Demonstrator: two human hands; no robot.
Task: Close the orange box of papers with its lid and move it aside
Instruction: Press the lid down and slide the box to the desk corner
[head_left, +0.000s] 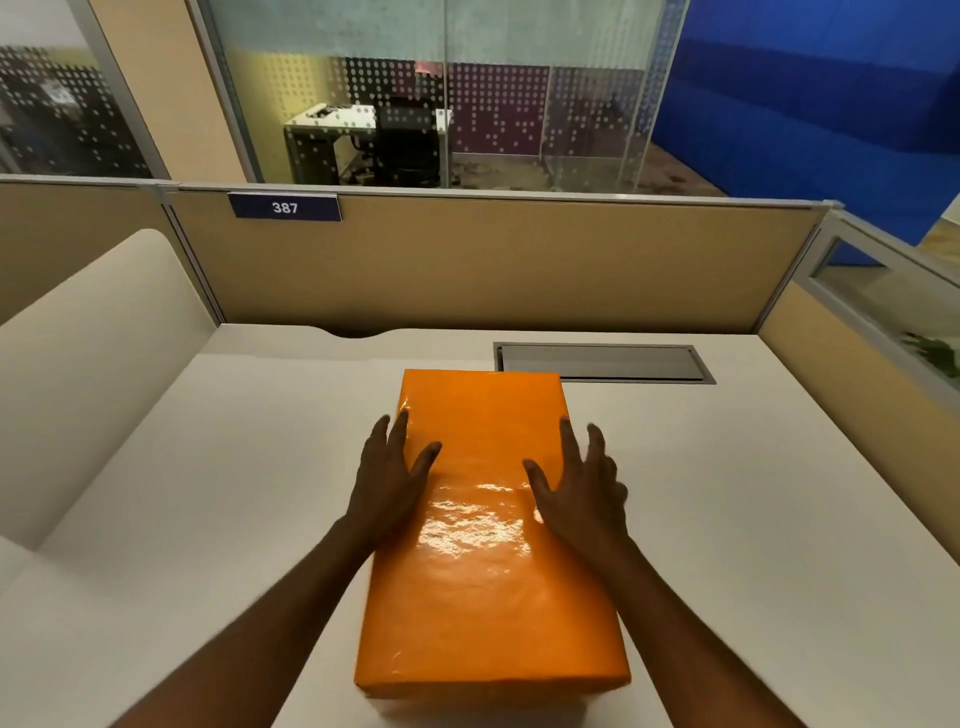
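Observation:
A glossy orange box lies lengthwise in the middle of the white desk, with its orange lid covering the top; no papers show. My left hand rests at the lid's left edge, fingers spread, thumb lying on the top. My right hand is at the right edge, fingers spread and slightly blurred, thumb on the lid. Neither hand is closed around the box.
The white desk is walled by tan partitions behind and to the right. A grey cable hatch is set in the desk just behind the box on the right. A cream curved panel stands on the left.

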